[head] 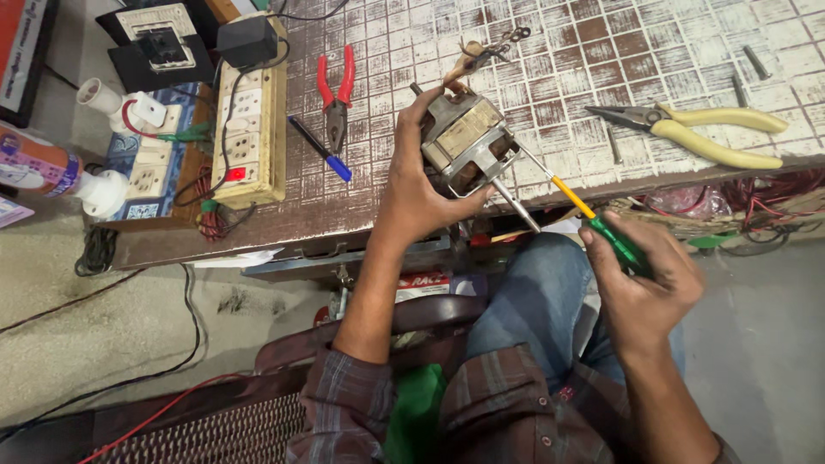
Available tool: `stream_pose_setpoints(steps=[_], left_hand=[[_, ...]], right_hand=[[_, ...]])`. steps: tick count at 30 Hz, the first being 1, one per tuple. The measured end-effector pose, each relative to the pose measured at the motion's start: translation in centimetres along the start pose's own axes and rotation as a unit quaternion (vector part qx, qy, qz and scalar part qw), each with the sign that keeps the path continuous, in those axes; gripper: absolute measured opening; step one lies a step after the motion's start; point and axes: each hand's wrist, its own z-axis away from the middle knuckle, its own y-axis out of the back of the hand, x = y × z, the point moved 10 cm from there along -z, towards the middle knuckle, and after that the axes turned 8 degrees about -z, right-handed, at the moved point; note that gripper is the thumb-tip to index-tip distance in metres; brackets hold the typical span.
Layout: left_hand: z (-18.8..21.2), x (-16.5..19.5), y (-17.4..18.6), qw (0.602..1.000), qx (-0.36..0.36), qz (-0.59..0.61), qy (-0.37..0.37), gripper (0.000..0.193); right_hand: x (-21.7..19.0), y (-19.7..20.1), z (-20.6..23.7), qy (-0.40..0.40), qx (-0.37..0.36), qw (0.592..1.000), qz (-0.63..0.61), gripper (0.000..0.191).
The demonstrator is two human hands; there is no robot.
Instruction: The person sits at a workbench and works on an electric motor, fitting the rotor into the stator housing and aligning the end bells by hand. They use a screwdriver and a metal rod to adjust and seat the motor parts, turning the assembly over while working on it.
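Beside the motor (464, 142) (gripped) lie red pliers (337, 94).

**Even, soft light with a wide-angle bend**

The scene is brightly and evenly lit, with no hard glare. Shadows are soft: a dim band lies under the edge of the workbench (601, 60), and the floor (103, 326) beneath it looks duller. The metal motor (464, 142) shows only mild shine. The lens bends straight lines near the borders, so the bench edge curves. The centre is sharp; the corners are slightly softer, and the lower edge is darkest.
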Motion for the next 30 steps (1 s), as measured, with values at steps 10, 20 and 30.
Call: stream_pose_setpoints(steps=[10, 20, 30], left_hand=[[0.0, 0.0, 0.0, 1.000, 0.006, -0.016, -0.009, 0.112], [0.2, 0.0, 0.1, 0.999, 0.010, -0.031, -0.001, 0.112], [0.5, -0.5, -0.1, 0.999, 0.021, -0.049, -0.013, 0.114]], right_hand=[[0.1, -0.2, 0.0, 0.013, -0.001, 1.000, 0.023, 0.021], [-2.4, -0.6, -0.5, 0.090, 0.003, 0.993, 0.081, 0.023], [0.2, -0.3, -1.4, -0.067, -0.052, 0.991, 0.107, 0.011]])
